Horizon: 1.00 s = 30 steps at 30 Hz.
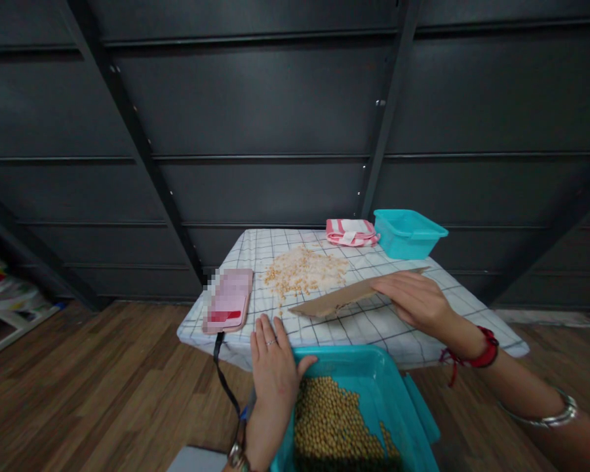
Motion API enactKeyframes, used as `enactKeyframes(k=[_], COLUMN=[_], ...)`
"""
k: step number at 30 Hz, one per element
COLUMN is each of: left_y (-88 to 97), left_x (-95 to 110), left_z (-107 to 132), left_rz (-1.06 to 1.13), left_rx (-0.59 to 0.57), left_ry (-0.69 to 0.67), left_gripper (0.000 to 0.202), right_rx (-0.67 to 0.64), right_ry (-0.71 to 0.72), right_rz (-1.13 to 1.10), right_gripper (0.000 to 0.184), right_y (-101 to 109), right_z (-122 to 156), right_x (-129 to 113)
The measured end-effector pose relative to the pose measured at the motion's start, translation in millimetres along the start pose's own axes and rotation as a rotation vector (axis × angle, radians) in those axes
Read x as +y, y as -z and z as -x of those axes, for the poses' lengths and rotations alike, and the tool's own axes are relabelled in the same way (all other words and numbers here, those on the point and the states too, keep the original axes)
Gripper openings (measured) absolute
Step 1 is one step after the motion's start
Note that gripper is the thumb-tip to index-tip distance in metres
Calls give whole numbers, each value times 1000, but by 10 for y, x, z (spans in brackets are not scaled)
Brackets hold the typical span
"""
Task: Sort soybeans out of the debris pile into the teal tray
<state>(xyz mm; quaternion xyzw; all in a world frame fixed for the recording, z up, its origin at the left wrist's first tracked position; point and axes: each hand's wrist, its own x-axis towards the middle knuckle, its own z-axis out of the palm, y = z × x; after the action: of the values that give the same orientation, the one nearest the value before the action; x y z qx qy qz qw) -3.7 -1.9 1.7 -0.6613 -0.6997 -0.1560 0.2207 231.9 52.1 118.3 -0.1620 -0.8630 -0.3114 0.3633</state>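
A: Where's the cardboard piece (337, 300)?
B: Over the checked cloth (472, 321) on the counter, tilted, on the near side of the loose grains (305, 270). Whether its lower edge touches the cloth, I can't tell.
A: And what has hold of it?
B: The right hand (413, 298), fingers closed over its upper edge.
A: The grains, what do they look like?
B: A thin, spread-out heap, yellowish bits mixed with whitish ones, the yellow mostly toward the left and near side.
A: And the left hand (275, 370)?
B: It grips nothing: fingers stretched out at the counter's near edge, thumb out over the rim of a teal tub (358, 353).
A: Anything in that tub?
B: Round, tan beans (329, 419), heaped toward its left and near side.
A: Farther out?
B: A pink case (231, 295) lies left of the grains. At the far side, a folded red-and-white striped cloth (350, 233) sits just beside a smaller teal container (408, 244). Behind stands a dark panelled wall (260, 105).
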Motion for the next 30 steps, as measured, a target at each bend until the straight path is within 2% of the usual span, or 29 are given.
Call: enactKeyframes(k=[2, 5, 11, 19, 23, 30], left_y=[-18, -32, -16, -10, -11, -7], left_x=[1, 9, 20, 15, 13, 5], left_z=[9, 15, 6, 11, 7, 5], left_rz=[-6, 0, 31, 16, 11, 7], left_rx=[24, 23, -33, -25, -28, -25], left_ry=[-3, -6, 23, 7, 4, -1], left_gripper=[91, 92, 91, 93, 94, 95], right_rx=[13, -43, -103, -86, -29, -90], right_ry=[-45, -78, -69, -47, -47, 13], right_rz=[39, 58, 63, 43, 39, -49], right_gripper=[33, 33, 37, 34, 35, 31], right_y=[8, 22, 33, 18, 44, 127], right_z=[18, 20, -15, -87, -121, -171], right_x=[37, 79, 104, 110, 71, -81])
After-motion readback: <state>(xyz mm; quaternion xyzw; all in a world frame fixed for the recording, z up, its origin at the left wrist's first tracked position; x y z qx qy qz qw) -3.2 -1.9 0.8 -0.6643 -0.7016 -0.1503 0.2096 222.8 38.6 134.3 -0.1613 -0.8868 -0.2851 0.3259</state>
